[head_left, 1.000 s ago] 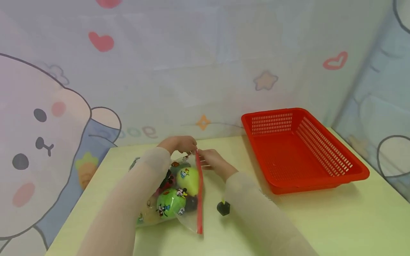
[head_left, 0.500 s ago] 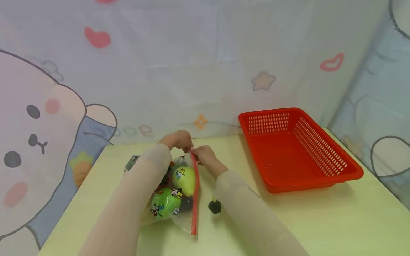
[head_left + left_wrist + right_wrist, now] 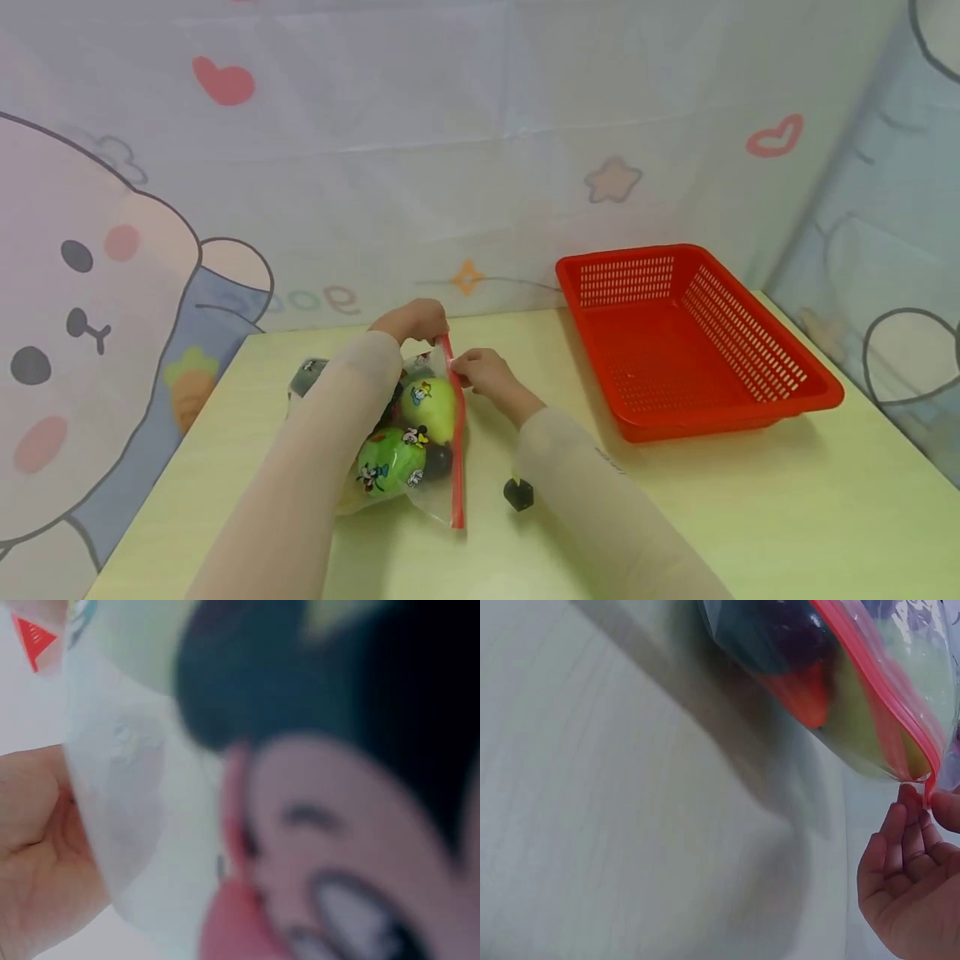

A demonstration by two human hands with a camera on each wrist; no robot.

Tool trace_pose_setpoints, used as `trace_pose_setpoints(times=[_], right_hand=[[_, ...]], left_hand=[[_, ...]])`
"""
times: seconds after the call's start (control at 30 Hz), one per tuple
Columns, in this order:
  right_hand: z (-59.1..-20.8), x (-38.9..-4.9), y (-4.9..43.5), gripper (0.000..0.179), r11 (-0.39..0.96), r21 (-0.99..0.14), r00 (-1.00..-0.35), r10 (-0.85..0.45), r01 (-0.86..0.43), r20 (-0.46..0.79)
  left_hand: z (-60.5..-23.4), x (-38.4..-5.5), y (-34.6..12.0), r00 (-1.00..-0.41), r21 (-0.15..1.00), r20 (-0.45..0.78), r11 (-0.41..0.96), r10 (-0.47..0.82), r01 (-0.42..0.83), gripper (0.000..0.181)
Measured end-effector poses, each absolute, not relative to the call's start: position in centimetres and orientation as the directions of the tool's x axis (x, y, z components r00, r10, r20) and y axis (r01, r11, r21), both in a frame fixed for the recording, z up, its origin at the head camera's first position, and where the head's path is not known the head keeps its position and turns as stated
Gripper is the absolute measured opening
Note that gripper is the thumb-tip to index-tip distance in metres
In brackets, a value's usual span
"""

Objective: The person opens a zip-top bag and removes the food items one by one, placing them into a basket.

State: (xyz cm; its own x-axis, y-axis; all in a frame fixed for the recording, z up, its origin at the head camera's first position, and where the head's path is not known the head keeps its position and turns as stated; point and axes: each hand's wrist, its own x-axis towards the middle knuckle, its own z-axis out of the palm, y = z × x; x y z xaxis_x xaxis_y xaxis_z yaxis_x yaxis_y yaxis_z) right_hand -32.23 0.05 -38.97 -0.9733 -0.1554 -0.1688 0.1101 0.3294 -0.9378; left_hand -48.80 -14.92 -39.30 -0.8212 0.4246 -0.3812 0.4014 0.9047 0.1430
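Observation:
A clear zip bag printed with cartoon figures lies on the table at centre left, its red zip strip facing right. Inside are a green round item, a yellow-green item, a dark round item and others. My left hand grips the strip's far end from above. Just nearer along the strip, my right hand pinches the edge with curled fingers. The left wrist view is mostly filled by the blurred bag. In the right wrist view, the strip's end sits between a thumb and fingers.
A red perforated plastic basket stands at the back right of the pale yellow table. A small dark faceted piece with a yellowish tip is beside my right sleeve. A printed cloth hangs behind.
My right hand has closed from spread fingers to a pinch, then shifted slightly nearer along the strip, away from my left hand. My left hand keeps its grip at the far end.

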Motion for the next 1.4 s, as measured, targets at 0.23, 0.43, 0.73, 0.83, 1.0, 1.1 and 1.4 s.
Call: trace_pose_setpoints(times=[0.23,0.43,0.73,0.83,1.0,1.1,1.4], right_hand=[[-39.6,-31.8,-0.1,0.030,0.256,-0.955,-0.962,-0.185,0.150,-0.201],[-39.9,-31.4,0.2,0.024,0.325,-0.942,-0.980,-0.146,0.080,-0.133],[-39.6,-30.5,1.6,0.022,0.416,-0.909,-0.966,-0.222,0.032,-0.135],[-39.6,-30.0,1.8,0.023,0.425,-0.905,-0.960,-0.246,0.015,-0.131],[-40.0,-29.2,1.9,0.023,0.375,-0.927,-0.948,-0.283,0.028,-0.143],[-40.3,-28.6,1.8,0.022,0.355,-0.934,-0.943,-0.301,0.028,-0.142],[-41.5,-26.9,2.0,0.021,0.328,-0.945,-0.942,-0.319,-0.003,-0.108]], left_hand=[[-29.6,-37.0,-12.5,-0.759,0.256,-0.578,0.950,0.300,0.180,0.037],[-32.8,-40.7,-13.3,-0.781,0.256,-0.461,0.906,0.422,0.338,0.026],[-41.6,-50.8,-15.4,-0.827,0.211,-0.372,0.906,0.422,0.368,0.020],[-41.1,-50.5,-15.2,-0.825,0.228,-0.367,0.902,0.429,0.367,0.016],[-34.0,-41.8,-12.7,-0.842,0.207,-0.393,0.927,0.370,0.312,0.024],[-30.4,-37.1,-11.8,-0.854,0.196,-0.380,0.933,0.355,0.301,0.026],[-33.8,-41.0,-12.8,-0.840,0.209,-0.378,0.920,0.389,0.332,0.026]])
